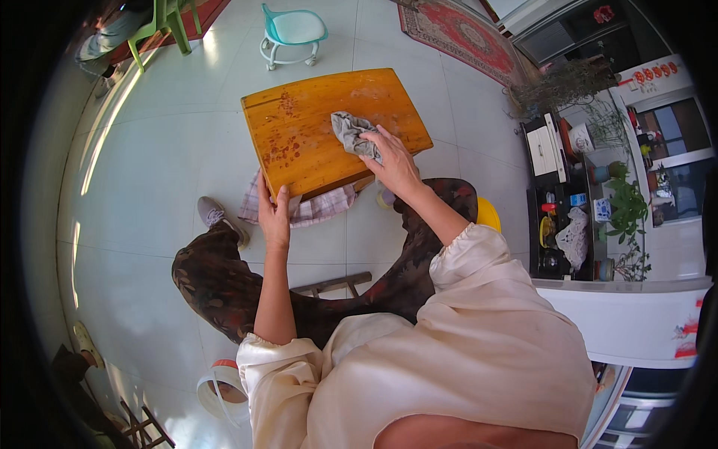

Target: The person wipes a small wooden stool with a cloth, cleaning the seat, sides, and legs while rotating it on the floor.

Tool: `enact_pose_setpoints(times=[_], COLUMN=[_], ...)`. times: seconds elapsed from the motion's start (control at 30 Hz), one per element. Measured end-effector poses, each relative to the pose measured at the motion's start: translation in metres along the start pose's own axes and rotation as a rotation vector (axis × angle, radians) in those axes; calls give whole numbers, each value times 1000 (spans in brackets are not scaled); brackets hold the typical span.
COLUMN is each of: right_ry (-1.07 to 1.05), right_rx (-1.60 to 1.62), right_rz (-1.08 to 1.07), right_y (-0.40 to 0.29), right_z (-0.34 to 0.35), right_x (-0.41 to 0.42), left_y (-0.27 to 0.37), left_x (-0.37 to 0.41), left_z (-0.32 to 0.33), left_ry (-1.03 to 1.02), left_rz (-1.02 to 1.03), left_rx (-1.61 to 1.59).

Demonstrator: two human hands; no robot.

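Note:
A small wooden table (314,129) with a worn, orange-varnished top stands before me, reddish marks scattered over its left half. My left hand (274,210) grips the near left corner of the tabletop, thumb on top and fingers down the side. Bunched under my right hand (392,157) is a grey cloth (353,133), held against the right half of the top. A checked cloth (322,212) shows below the table's near edge, partly hidden by it.
A teal wheeled chair (294,28) stands beyond the table. A white bucket (221,393) is on the floor at lower left. Behind my right knee shows a yellow object (488,214). Other people's legs appear at the left, near a green plastic chair (168,25). Potted plants and shelves stand right.

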State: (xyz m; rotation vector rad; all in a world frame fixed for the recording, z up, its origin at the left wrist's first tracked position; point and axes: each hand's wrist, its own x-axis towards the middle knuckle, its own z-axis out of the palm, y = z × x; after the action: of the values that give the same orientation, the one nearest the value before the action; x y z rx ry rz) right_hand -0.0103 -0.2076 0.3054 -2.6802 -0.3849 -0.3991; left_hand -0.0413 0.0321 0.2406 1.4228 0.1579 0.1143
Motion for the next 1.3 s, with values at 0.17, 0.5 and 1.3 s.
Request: enact_pose_setpoints(times=[0.17,0.5,1.3], right_ry=[51,90,177], right_rx=[-20,-15,127], right_rz=[161,559,-101], right_y=[76,118,-58], right_z=[8,-3,50], right_x=[63,83,-44], left_y=[-26,-21,14], left_x=[7,-1,6], left_z=[-5,-2,-16], left_ry=[-46,28,-44], left_rz=[-10,-24,-168], left_rx=[2,106,207])
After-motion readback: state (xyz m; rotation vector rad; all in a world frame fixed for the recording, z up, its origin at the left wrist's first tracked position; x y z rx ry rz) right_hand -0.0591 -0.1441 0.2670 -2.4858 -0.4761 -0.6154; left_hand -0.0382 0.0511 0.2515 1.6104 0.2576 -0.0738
